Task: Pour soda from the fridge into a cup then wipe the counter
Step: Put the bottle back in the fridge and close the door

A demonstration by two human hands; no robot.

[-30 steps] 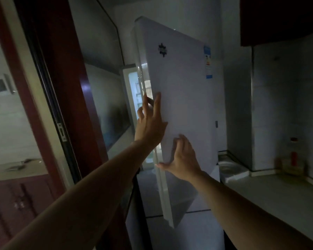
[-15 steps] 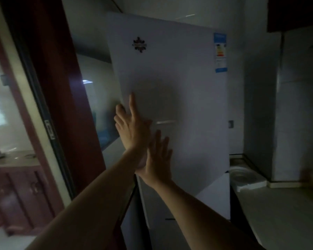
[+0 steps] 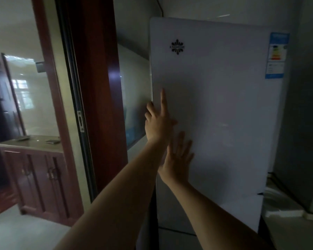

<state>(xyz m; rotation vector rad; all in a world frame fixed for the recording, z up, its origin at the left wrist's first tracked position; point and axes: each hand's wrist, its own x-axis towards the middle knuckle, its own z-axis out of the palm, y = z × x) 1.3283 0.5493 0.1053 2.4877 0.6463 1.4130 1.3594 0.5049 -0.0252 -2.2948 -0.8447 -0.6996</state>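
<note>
A tall white fridge door (image 3: 220,109) fills the middle and right of the head view, flat and closed, with a dark emblem near its top and a blue energy label at the upper right. My left hand (image 3: 158,121) presses against the door near its left edge, fingers straight and pointing up. My right hand (image 3: 179,157) lies flat on the door just below and to the right of the left one, fingers spread. Neither hand holds anything. No soda or cup is in sight.
A dark red door frame (image 3: 98,105) stands left of the fridge. Beyond it, a red wooden cabinet (image 3: 34,174) carries small flat items. At the lower right, a pale counter (image 3: 293,230) holds a white styrofoam piece (image 3: 282,210).
The fridge door has swung from ajar to closed under both hands. My left hand has shifted from the door's edge onto its front face. The view turned left.
</note>
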